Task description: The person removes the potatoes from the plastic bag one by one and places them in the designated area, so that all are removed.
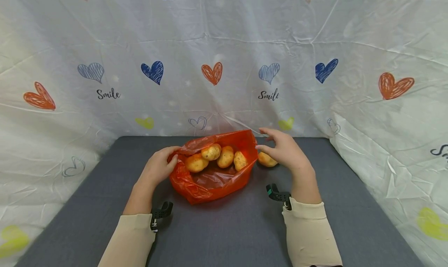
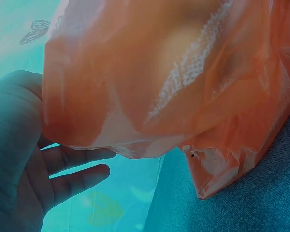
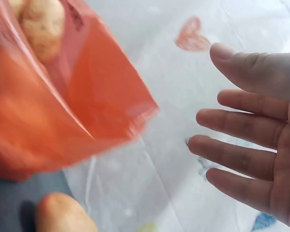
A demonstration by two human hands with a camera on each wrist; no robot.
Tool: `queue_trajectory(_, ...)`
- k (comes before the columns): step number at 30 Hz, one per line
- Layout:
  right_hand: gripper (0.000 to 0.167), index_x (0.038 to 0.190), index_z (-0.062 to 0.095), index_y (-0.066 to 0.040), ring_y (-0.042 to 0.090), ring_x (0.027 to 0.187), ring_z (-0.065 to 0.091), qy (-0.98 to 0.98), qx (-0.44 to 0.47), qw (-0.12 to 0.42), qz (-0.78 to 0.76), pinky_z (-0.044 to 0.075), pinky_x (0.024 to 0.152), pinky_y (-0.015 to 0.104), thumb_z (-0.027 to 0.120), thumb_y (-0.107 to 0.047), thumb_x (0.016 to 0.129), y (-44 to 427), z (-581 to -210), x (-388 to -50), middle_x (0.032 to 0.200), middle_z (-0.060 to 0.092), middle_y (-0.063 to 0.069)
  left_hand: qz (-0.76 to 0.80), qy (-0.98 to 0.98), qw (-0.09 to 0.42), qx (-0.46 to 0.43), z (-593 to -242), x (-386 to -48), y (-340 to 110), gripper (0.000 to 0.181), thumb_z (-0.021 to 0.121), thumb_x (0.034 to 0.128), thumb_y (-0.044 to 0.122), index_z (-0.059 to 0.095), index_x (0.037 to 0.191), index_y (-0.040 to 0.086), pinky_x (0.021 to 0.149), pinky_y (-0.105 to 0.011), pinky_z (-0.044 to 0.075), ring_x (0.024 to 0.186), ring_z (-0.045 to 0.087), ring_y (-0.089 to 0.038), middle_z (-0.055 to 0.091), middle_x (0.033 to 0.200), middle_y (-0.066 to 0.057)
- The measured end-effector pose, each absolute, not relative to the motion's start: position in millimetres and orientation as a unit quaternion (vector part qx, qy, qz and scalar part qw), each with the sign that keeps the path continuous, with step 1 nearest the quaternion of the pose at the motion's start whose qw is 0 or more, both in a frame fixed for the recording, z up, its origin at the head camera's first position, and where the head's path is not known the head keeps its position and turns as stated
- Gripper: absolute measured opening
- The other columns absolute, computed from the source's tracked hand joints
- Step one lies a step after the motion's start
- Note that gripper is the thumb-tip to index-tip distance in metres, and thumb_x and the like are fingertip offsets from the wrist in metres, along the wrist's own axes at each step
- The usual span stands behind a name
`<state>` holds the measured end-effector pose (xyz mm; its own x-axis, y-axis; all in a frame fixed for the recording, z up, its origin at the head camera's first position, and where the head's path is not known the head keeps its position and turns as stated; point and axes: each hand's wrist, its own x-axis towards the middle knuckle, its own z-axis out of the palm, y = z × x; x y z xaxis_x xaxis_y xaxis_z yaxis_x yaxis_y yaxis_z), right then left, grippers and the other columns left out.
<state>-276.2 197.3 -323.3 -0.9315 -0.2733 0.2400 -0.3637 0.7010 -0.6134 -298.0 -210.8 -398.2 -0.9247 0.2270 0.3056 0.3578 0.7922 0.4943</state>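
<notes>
- Currently gripping the left rim of the bag [image 1: 224, 191] with the left hand [image 1: 161, 166]; in the left wrist view, hidden from sight at the thumb by the film.
- On the other side, no contact: right hand [image 1: 284, 148] empty, with fingers straight and parted, just beside the free right corner of the bag.
- Inside the bag, on the surface [image 1: 224, 236], four potatoes [image 1: 225, 157] in sight through the wide mouth, mostly toward the far side.
- Outside, just right of the bag and partly behind the right hand in the head view, one loose potato [image 1: 267, 160].
- Probably worst: lifting by the left rim alone, thereby tilting the bag and spilling potatoes through the open mouth.
- Likewise possible: sagging of the free right rim, owing to limp film and support at only one side, and so a narrowed or folded mouth.
- Quite easy, too, to nudge the loose potato with the right hand or the bag's side and, given its rounded shape, to set it rolling.
- Perhaps also tearing at the grip, if pulled hard: thin-looking film, with much of the load on one small patch.
</notes>
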Motion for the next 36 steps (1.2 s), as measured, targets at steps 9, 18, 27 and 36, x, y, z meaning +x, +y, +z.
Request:
queue_trajectory(9, 0.056, 0.143, 0.059, -0.003, 0.033, 0.121, 0.061, -0.928, 0.247, 0.054, 0.275, 0.049, 0.102, 0.05, 0.076, -0.024, 0.094, 144, -340, -284, 0.136, 0.064, 0.015, -0.277, -0.942, 0.112, -0.15, -399, -296, -212, 0.037, 0.059, 0.1027, 0.012, 0.062, 0.14, 0.005, 0.104, -0.059, 0.047, 0.123, 0.058, -0.038, 0.061, 0.138, -0.019)
queue_trajectory(18, 0.052, 0.137, 0.064, -0.001, 0.031, 0.125, 0.059, -0.952, 0.21, 0.034, 0.219, 0.046, 0.107, 0.048, 0.079, -0.02, 0.091, 114, -366, -295, 0.134, 0.065, 0.015, -0.278, -0.939, 0.121, -0.161, -398, -296, -212, 0.037, 0.059, 0.1031, 0.013, 0.062, 0.139, 0.006, 0.104, -0.059, 0.046, 0.124, 0.058, -0.038, 0.062, 0.137, -0.018)
queue_trajectory(27, 0.047, 0.129, 0.068, 0.003, 0.034, 0.117, 0.063, -0.967, 0.16, 0.054, 0.189, 0.049, 0.103, 0.049, 0.081, -0.016, 0.088, 118, -382, -303, 0.125, 0.068, 0.018, -0.277, -0.939, 0.122, -0.165, -397, -296, -210, 0.037, 0.058, 0.1034, 0.013, 0.062, 0.139, 0.006, 0.105, -0.058, 0.046, 0.125, 0.058, -0.038, 0.061, 0.137, -0.018)
queue_trajectory(36, 0.049, 0.122, 0.068, 0.005, 0.035, 0.105, 0.064, -0.978, 0.116, 0.059, 0.163, 0.052, 0.097, 0.049, 0.085, -0.021, 0.084, 122, -393, -312, 0.116, 0.067, 0.02, -0.276, -0.94, 0.121, -0.161, -397, -296, -209, 0.037, 0.058, 0.1033, 0.014, 0.062, 0.139, 0.006, 0.105, -0.059, 0.046, 0.125, 0.058, -0.038, 0.061, 0.137, -0.018)
